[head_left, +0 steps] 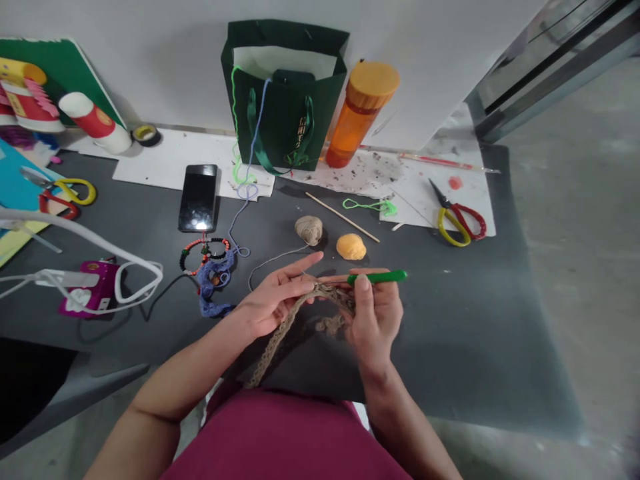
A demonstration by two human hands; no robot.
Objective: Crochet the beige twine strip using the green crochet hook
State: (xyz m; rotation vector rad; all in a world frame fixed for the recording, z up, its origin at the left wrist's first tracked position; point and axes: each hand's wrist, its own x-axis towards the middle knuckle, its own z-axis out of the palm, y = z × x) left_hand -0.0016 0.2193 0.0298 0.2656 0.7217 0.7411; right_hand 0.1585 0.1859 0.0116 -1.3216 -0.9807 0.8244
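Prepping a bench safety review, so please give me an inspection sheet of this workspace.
Surface: dark grey table top, partly covered by white paper sheets.
Job's things: a strand runs from the tan twine ball toward the crocheted twine chain; an orange yarn ball lies nearby.
Clutter: phone, green paper bag, orange bottle, red-and-yellow scissors.
Grippers: nothing seen; the left hand holds the chain, and the right hand grips a green crochet hook.
Cables: white cable; black cable.
Surroundings: grey concrete floor; white wall.
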